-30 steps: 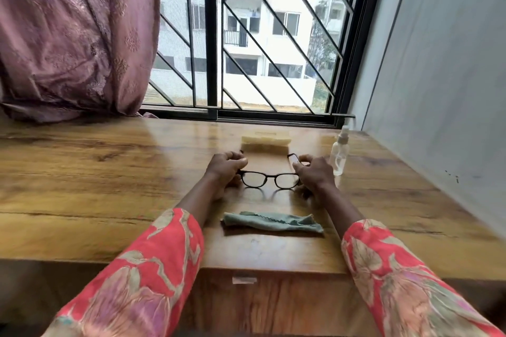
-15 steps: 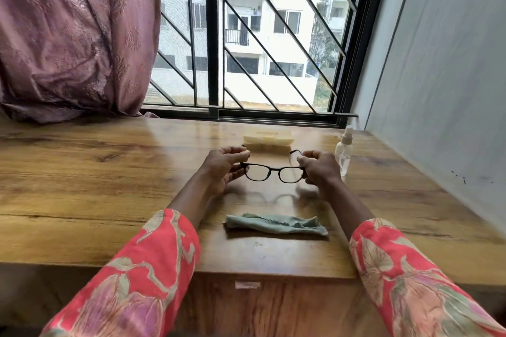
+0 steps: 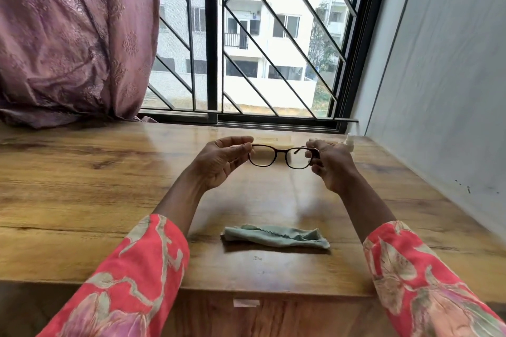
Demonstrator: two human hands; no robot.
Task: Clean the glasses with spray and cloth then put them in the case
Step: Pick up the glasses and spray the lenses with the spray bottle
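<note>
Dark-framed glasses (image 3: 282, 156) hang in the air above the wooden table (image 3: 82, 200), lenses facing me. My left hand (image 3: 219, 164) pinches the frame's left end and my right hand (image 3: 332, 164) grips the right end. A crumpled pale green cloth (image 3: 273, 236) lies on the table below them, nearer to me. A flat yellow case (image 3: 271, 141) lies closed behind the glasses, partly hidden by them. The small clear spray bottle (image 3: 349, 142) stands behind my right hand, mostly covered by it.
A barred window (image 3: 260, 49) runs along the table's far edge. A mauve curtain (image 3: 68, 35) hangs at the far left. A grey wall (image 3: 438, 76) borders the table on the right. The table's front edge (image 3: 260, 291) is just past the cloth.
Both hands have lifted the glasses off the table and raised them higher, in front of the case. The cloth, case and bottle have stayed put.
</note>
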